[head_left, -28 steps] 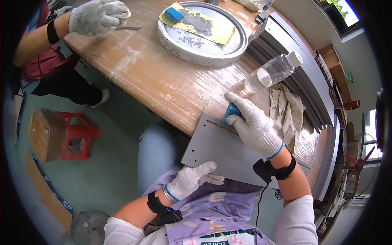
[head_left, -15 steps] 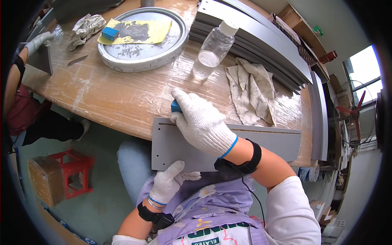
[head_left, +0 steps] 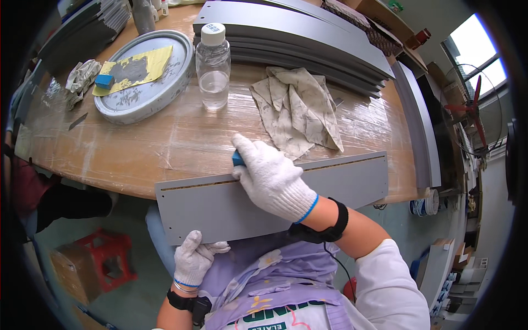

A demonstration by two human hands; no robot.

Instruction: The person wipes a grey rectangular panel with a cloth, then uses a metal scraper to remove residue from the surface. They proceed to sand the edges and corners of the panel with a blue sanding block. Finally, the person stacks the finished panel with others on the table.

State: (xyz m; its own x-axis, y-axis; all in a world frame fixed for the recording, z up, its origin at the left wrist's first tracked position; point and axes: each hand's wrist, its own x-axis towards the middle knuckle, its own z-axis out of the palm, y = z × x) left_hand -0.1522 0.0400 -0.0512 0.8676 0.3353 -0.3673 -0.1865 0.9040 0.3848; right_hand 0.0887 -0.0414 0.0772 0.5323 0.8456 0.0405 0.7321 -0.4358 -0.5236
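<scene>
My right hand (head_left: 275, 179), in a white knitted glove, is closed round a small blue block (head_left: 237, 159), mostly hidden by the fingers. It is over the far long edge of a flat grey panel (head_left: 220, 212), beside a narrow brown groove running along that edge. The panel lies across the table's near edge and overhangs toward my lap, with small holes at its ends. At its near left corner my gloved left hand (head_left: 192, 258) grips the edge, one digit over the top face and the other fingers lower down.
Beyond the panel are a crumpled stained cloth (head_left: 300, 113), a clear bottle (head_left: 213, 82) and a round grey lid (head_left: 184, 66) bearing yellow sandpaper (head_left: 157, 63) and another blue block (head_left: 104, 81). Grey panels (head_left: 297, 41) are stacked behind. A red stool (head_left: 118, 269) stands lower left.
My view has swung right, so the table things sit further left. My right hand has slid rightward along the panel's edge with the blue block. A co-worker's gloved hand has left view.
</scene>
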